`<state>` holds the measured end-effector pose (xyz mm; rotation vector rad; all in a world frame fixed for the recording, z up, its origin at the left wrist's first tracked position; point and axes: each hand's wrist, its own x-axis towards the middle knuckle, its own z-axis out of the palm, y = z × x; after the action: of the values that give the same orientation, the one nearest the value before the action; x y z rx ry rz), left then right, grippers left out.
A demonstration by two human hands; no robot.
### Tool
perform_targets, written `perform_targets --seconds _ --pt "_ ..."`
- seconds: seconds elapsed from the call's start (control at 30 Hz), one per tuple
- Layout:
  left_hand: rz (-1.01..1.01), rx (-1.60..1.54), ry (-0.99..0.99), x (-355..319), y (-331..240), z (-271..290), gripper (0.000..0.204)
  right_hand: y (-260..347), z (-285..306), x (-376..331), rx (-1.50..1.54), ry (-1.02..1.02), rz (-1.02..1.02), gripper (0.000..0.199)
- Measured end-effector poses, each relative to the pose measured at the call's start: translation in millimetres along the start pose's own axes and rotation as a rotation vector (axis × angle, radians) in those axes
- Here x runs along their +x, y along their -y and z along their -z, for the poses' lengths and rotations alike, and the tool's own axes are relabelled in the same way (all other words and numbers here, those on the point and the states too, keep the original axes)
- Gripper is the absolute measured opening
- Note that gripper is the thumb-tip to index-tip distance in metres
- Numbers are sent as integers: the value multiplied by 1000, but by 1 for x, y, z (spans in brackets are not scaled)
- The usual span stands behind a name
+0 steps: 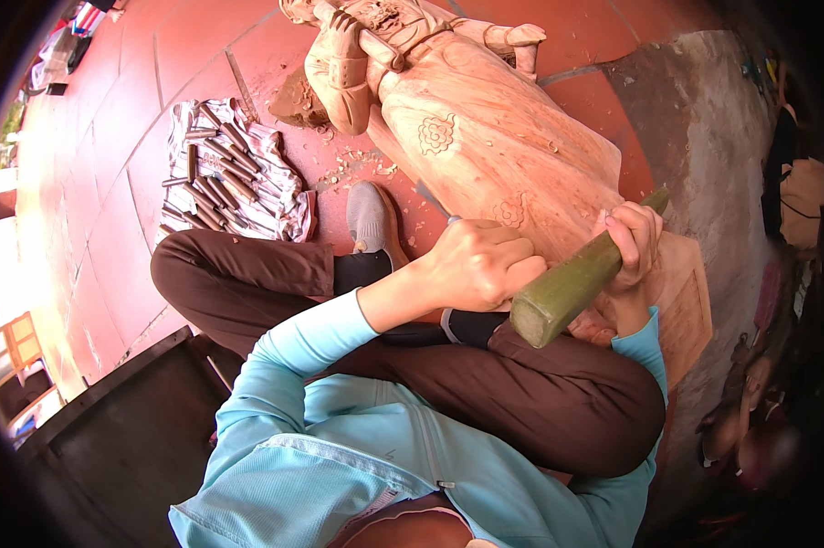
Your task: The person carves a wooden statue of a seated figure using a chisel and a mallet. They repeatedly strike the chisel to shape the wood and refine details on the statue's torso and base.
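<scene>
My left hand (483, 265) is closed in a fist over my crossed legs. Only a small grey end shows above its fingers; it looks like a carving chisel (454, 219), mostly hidden. Wrapped round a green wooden mallet (558, 290), my right hand (633, 239) grips it near its narrow end. The mallet's thick end points toward me, close beside the left fist. Just beyond both hands lies a large carved wooden statue (494, 119), a robed figure on its back with flower-like patterns cut into the robe. Its base (684, 292) reaches past my right knee.
Several carving chisels (225, 173) lie on a striped cloth (293, 169) on the red tiled floor (110, 210), to the left. Wood chips (362, 167) are scattered near my shoe (372, 217). A wooden block (299, 99) sits by the statue. A dark box-like thing (129, 438) stands at lower left.
</scene>
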<state>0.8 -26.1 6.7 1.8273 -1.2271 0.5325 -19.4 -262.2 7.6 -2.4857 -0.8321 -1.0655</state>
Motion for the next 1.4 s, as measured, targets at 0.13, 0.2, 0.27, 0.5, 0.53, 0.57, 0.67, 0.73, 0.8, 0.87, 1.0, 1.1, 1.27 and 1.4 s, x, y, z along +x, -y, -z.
perform_targets --seconds 0.13,0.2,0.27,0.5,0.53,0.57,0.67,0.73,0.8,0.87,1.0,1.1,1.27,1.4 --pt "-78 17 -38 11 6 -19 33 -2 1 -2 -9 -33 -43 49" --pt "-63 1 -46 15 7 -21 33 -2 0 -2 0 -34 -72 49" --pt "-48 22 -78 18 8 -24 34 -2 3 -1 -5 -28 -92 50" --pt "-13 -84 -122 25 13 -15 35 -8 5 -7 -30 -81 -88 51" --pt "-2 -68 -120 23 15 -15 34 -5 8 0 -90 -8 -87 52" --pt "9 -54 -118 22 17 -15 33 -4 7 4 -152 65 -85 52" --pt "12 -63 -146 26 17 -20 29 -25 -4 -13 62 -153 -68 49" --pt "44 -54 -143 25 16 -23 26 -31 -10 -15 106 -265 -68 48" --pt "101 -5 -107 22 19 -24 27 -21 -2 2 -96 -80 -59 49" --pt "82 -11 -114 24 21 -25 25 -23 -3 -3 -149 -69 -92 49" --pt "95 17 -109 27 21 -23 23 -44 -9 -21 133 -211 -123 46" --pt "138 -25 -155 29 23 -24 21 -23 -2 6 -227 -32 -58 45" --pt "138 19 -209 30 22 -26 20 -36 -12 -16 199 -276 -211 45" --pt "149 -18 -231 36 24 -26 22 -25 -2 -2 -173 -140 -148 34"
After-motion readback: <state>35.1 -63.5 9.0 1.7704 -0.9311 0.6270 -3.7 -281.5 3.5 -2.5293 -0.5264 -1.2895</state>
